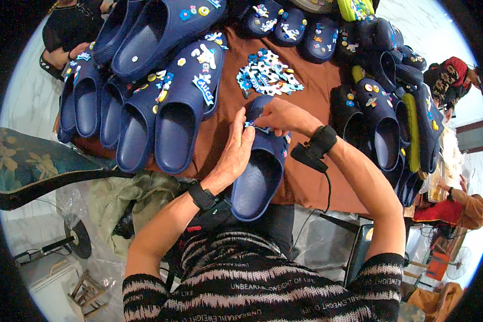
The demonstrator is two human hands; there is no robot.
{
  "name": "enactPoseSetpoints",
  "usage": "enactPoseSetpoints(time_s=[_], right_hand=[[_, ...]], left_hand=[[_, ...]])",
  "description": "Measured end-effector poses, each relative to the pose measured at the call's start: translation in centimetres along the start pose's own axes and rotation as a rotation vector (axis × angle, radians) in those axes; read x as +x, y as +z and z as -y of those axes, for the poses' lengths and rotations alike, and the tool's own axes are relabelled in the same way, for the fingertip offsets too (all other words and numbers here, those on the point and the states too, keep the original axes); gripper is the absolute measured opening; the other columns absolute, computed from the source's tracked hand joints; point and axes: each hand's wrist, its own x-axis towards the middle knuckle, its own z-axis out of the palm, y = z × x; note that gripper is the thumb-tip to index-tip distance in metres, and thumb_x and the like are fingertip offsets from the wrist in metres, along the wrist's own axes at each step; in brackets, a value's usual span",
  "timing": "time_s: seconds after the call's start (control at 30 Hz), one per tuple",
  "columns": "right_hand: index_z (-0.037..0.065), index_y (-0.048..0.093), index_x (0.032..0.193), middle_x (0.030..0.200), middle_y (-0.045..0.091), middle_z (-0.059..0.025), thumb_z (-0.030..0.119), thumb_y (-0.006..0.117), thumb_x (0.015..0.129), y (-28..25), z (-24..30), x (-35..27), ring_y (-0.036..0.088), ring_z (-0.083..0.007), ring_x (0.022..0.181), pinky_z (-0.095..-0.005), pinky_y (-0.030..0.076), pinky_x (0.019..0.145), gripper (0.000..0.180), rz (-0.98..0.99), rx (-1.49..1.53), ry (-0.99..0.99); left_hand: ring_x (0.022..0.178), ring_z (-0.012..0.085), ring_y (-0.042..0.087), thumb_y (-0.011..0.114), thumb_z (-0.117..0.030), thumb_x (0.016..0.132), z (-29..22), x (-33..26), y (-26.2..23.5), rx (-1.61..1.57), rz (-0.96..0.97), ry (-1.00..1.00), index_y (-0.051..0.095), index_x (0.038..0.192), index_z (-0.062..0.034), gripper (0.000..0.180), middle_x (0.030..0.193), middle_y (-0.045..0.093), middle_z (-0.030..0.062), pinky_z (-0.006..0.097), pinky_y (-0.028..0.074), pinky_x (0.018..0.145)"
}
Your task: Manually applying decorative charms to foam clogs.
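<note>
A navy clog (257,185) lies in front of me, its heel toward my body and its toe partly covered by my hands. My left hand (236,145) is closed against the clog's left side, thumb by the upper. My right hand (285,116) is bent over the toe, its fingers pinched at a small blue-and-white shoe charm (257,127), mostly hidden beneath them. More small charms show on the clog's right side. Just beyond the toe, a pile of loose shoe charms (268,74) in blue, white and yellow rests on the brown cloth (311,177).
Several charm-covered navy clogs (177,134) crowd the left, and more clogs (386,139) are stacked on the right, some lime green. Small clogs (290,27) line the far side. Other people (456,86) are at the right and upper left. A dark patterned chair (43,166) stands left.
</note>
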Motion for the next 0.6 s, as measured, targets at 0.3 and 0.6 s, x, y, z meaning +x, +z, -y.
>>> enactPoseSetpoints(time_s=[0.3,0.6], right_hand=[[0.0,0.069,0.077,0.06,0.061,-0.0092,0.045,0.067,0.087,0.2,-1.0,0.0,0.066,-0.0187,0.055,-0.0318,0.052,0.047,0.047,-0.033,-0.218,0.065],[0.003,0.073,0.08,0.066,0.067,-0.0106,0.039,0.07,0.086,-4.4,-10.0,0.6,0.067,-0.023,0.059,-0.0374,0.054,0.056,0.037,-0.431,0.028,0.163]], left_hand=[[0.146,0.0328,0.025,0.032,-0.042,0.107,-0.1,0.3,-0.5,0.218,0.044,0.111,0.031,0.149,0.0014,0.06,0.154,0.029,0.022,0.039,0.02,0.119],[0.139,0.043,0.033,0.039,-0.038,0.104,-1.3,0.7,-1.2,0.439,0.124,0.198,0.045,0.141,0.0013,0.054,0.15,0.033,0.0276,0.046,0.028,0.115]])
